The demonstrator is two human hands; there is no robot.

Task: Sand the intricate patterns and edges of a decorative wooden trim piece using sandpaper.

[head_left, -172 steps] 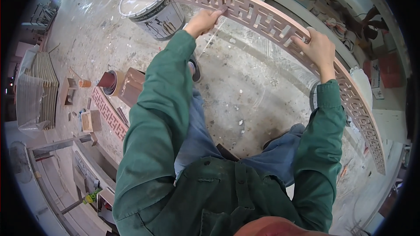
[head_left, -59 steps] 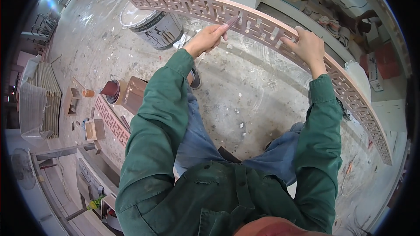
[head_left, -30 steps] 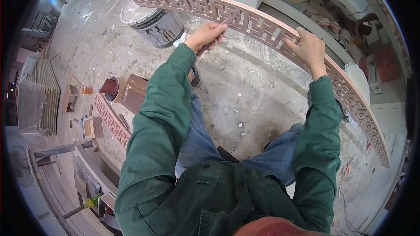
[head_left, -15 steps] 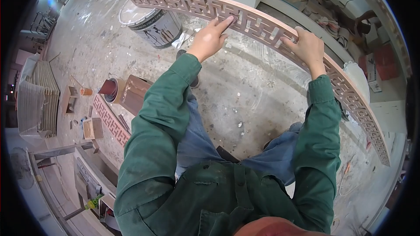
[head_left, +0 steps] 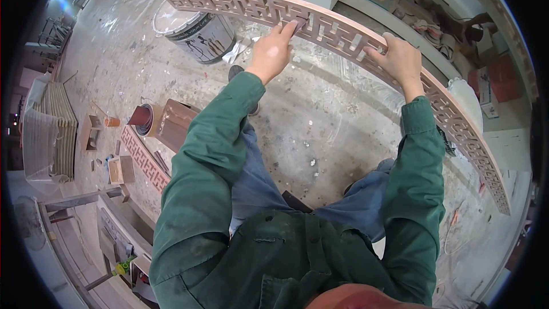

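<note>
A long, narrow lattice-cut wooden strip [head_left: 343,22] stands on edge across the upper right, bowed by the lens. My left hand [head_left: 271,52] is closed around a small dark reddish piece of sandpaper [head_left: 301,23], pressed against the strip's near face. Part of that piece is hidden under the fingers. Farther right, my right hand [head_left: 402,64] grips the same strip, its fingers over the top edge and its thumb on the near face.
A paint bucket [head_left: 203,41] stands behind the strip's left end. At left are a sandpaper roll [head_left: 137,115], a brown box [head_left: 178,121], another lattice strip [head_left: 144,160], a small wooden box [head_left: 121,170] and wrapped stacked panels [head_left: 54,131]. Scraps fill a shelf [head_left: 420,20] at upper right.
My left fingers have drawn back slightly to the left and curled more, so the sandpaper shows more. The right hand keeps its hold, and the view has shifted slightly.
</note>
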